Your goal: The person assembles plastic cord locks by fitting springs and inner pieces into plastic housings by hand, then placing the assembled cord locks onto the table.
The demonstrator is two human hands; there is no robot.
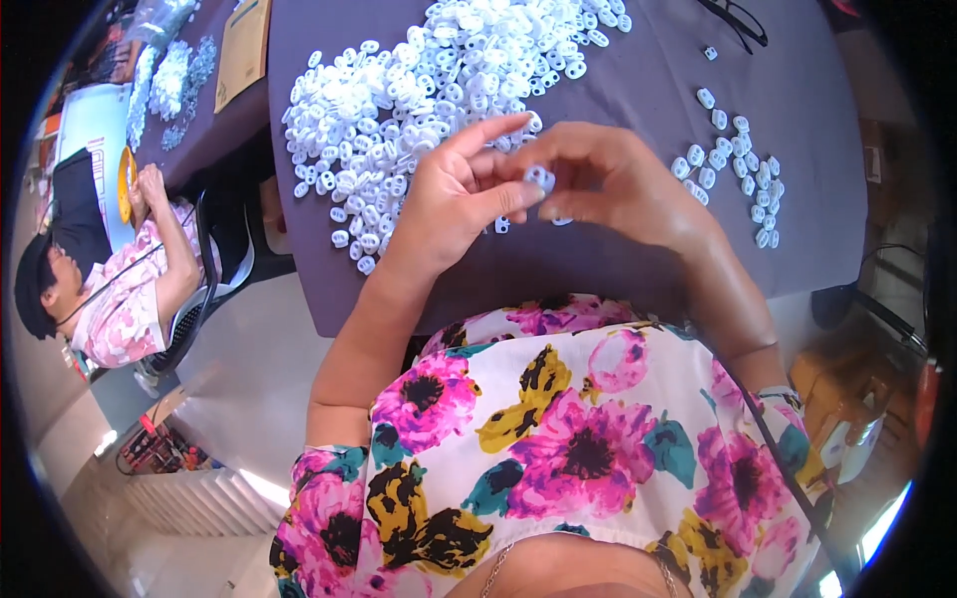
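My left hand (461, 189) and my right hand (623, 189) meet above the dark tablecloth, close to the near side of the table. Between their fingertips is a small white oval plastic piece with two holes (539, 178). My left thumb presses against it from one side, while the curled fingers of my right hand close in from the other. Behind my left hand spreads a large heap of similar white pieces (399, 90). A smaller scatter of them (743, 149) lies to the right of my right hand. A few loose ones sit beneath my fingers, partly hidden.
Dark-framed glasses (740, 18) rest at the far right of the table (638, 269). At the left, another person (130, 279) sits holding a yellow round object (126, 184). Near them are a brown flat packet (242, 50) and more small white pieces (171, 80).
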